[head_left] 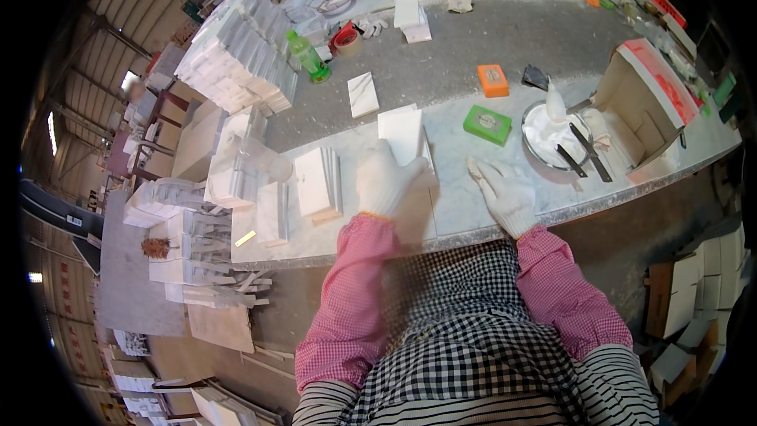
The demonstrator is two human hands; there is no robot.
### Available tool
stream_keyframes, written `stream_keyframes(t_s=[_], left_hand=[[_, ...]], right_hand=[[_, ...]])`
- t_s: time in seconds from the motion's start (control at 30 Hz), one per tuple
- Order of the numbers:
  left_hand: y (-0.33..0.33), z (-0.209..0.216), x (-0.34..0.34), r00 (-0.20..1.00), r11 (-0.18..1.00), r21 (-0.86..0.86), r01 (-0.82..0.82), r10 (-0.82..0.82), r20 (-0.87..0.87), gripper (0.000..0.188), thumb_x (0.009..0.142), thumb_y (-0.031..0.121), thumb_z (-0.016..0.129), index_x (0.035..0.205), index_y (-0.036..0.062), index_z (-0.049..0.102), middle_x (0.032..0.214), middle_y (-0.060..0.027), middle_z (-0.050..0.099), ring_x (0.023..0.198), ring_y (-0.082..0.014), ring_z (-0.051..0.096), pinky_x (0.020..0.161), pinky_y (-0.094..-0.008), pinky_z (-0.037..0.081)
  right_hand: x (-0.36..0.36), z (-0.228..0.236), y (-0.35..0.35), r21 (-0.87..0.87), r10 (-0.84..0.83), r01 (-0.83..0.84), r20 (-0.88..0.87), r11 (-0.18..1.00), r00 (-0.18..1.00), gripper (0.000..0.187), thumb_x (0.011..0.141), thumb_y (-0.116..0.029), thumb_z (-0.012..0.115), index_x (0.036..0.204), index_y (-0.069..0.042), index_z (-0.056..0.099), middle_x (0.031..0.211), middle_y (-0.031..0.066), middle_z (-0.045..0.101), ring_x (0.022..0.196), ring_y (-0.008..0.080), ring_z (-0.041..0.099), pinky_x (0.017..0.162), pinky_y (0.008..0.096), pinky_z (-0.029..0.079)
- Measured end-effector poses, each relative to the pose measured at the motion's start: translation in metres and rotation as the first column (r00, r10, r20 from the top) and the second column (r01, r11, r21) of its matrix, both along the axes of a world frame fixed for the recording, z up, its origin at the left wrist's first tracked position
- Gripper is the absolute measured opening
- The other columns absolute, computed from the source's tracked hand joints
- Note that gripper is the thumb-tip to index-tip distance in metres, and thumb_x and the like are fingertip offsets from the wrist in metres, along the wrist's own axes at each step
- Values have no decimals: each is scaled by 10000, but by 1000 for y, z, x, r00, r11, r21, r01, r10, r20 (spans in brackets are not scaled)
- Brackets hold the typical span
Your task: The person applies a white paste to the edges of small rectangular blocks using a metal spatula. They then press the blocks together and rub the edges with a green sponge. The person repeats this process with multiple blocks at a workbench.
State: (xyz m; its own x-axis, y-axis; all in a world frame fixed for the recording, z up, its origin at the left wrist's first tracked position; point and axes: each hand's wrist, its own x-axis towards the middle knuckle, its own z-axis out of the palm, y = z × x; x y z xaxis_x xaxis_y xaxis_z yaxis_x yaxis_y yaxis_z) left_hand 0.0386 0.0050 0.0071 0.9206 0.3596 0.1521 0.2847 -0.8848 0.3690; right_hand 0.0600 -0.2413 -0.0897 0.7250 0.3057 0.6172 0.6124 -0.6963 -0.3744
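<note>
My left hand (386, 181), in a white glove, is at the near end of a small stack of white marble-look tiles (402, 132). Its thumb reaches the stack's right edge and its fingers lie along the left edge, closed on it. My right hand (505, 193), also gloved, rests at the table's near side with fingers stretched out and nothing in them. Left of my left hand stand another tile stack (318, 181) and a narrower one (272, 213). Ahead of my right hand lies a green box (487, 125).
A metal bowl of white paste (540, 142) holds black-handled tools, beside an open cardboard box (639, 118). An orange box (493, 80), a single tile (363, 95) and a green bottle (307, 57) lie farther back. Tall tile stacks (236, 51) crowd the left.
</note>
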Motion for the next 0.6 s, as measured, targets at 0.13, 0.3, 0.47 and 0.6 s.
stream_keyframes(t_s=[0.13, 0.3, 0.47, 0.6], left_hand=[[2, 10, -3, 1000, 976, -216, -11, 16, 23, 687, 761, 524, 827, 1073, -66, 665, 1020, -285, 731, 936, -419, 729, 826, -478, 579], [40, -29, -22, 945, 983, -133, -123, 157, 288, 605, 755, 473, 848, 978, -65, 682, 874, -223, 725, 784, -322, 719, 719, -438, 547], [113, -43, -46, 919, 932, -7, -364, 360, 160, 652, 721, 514, 849, 1023, -38, 677, 1006, -291, 718, 929, -457, 711, 826, -520, 565], [137, -38, -53, 886, 875, 166, -455, 425, 187, 648, 714, 507, 846, 1048, -24, 680, 1013, -274, 727, 943, -437, 722, 832, -511, 575]], right_hand=[[1, -4, -2, 10, -9, 9, -2, 1000, 1000, 343, 960, -237, 673, 1296, -226, 743, 1114, 36, 739, 947, 284, 682, 831, 409, 564], [-2, 2, -1, 0, -21, 21, -12, 1000, 1000, 330, 965, -248, 659, 1284, -241, 743, 1094, 21, 738, 924, 285, 679, 812, 417, 564], [0, -2, 1, 0, -9, 9, -20, 1000, 1000, 309, 967, -259, 662, 1265, -241, 743, 1098, 33, 737, 930, 293, 681, 806, 424, 566], [2, -14, -2, 14, -33, 33, -3, 999, 999, 302, 965, -250, 680, 1258, -214, 744, 1103, 52, 741, 947, 306, 688, 820, 426, 567]])
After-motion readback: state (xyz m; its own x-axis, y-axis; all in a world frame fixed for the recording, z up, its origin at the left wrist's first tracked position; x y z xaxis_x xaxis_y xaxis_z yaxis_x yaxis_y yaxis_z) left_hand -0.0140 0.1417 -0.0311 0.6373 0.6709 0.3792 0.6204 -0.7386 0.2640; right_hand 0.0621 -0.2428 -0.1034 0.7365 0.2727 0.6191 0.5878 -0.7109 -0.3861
